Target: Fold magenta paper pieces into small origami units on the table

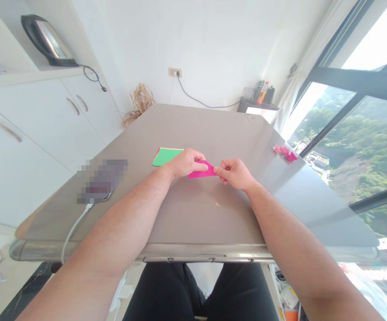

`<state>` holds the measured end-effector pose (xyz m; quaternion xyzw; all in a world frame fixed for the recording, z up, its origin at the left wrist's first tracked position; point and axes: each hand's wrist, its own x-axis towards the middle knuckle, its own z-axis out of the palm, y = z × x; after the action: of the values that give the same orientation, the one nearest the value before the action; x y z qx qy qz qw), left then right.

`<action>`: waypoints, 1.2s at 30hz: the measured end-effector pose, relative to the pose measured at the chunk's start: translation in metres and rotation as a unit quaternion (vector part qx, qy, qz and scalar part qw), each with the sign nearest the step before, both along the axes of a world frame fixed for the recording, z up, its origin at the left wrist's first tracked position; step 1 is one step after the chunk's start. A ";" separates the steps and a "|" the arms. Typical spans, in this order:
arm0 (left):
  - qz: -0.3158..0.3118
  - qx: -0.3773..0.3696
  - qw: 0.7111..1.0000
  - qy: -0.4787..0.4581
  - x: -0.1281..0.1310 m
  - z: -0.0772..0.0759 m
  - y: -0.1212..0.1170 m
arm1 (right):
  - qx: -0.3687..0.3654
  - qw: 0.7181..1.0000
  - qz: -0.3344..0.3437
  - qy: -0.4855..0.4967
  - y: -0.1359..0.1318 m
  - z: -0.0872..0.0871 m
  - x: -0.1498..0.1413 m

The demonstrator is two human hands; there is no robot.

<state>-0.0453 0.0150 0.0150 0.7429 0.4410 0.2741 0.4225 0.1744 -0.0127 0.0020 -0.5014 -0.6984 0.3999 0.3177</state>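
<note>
A folded piece of bright pink paper [200, 173] is held low over the grey table, between my two hands. My left hand [187, 163] grips its left and upper part, thumb lying across the front. With thumb and forefinger pinched, my right hand [232, 173] holds the paper's right-hand tip. Part of the paper is hidden under the left fingers. A stack of coloured paper sheets [167, 156], green on top with red and yellow edges showing, lies just behind and left of my left hand.
Several small folded pink paper pieces [285, 152] lie near the right edge of the table [209, 214]. At the left, a blurred-out device [102, 182] has a white cable [71, 227] running over the front edge. A window flanks the table on the right.
</note>
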 end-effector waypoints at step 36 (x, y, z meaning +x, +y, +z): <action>0.000 0.005 0.999 -0.038 0.015 -0.002 -0.005 | 0.029 1.000 -0.009 0.007 -0.003 0.000 -0.005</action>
<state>-0.0300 0.0104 0.0126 0.7336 0.4236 0.3045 0.4354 0.1690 -0.0160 0.0017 -0.4957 -0.7029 0.3800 0.3402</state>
